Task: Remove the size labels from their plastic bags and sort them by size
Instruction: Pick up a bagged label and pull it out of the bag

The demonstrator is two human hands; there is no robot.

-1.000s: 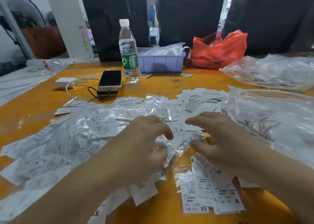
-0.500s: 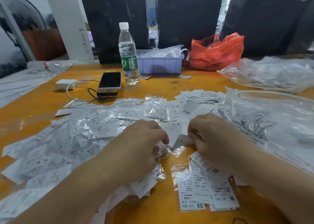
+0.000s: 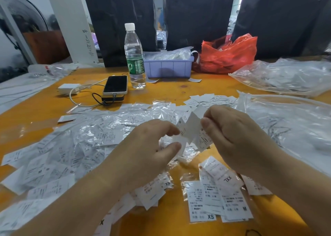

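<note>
— Now, holding what?
— White size labels [image 3: 190, 128], pinched between left hand [image 3: 152, 146] and right hand [image 3: 231, 133], lifted above the label pile [image 3: 75, 146].
— And sorted ones?
— Near right, on the orange table [image 3: 170, 92].

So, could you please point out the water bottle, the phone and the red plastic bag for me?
water bottle [image 3: 134, 64]: head view, on its green label.
phone [image 3: 115, 84]: head view, middle of its dark screen.
red plastic bag [image 3: 227, 55]: head view, on its crumpled front.

Orange table [image 3: 179, 91], black drapes [image 3: 198, 17] behind — white pillar [image 3: 71, 24], fan [image 3: 23, 19] left
</note>
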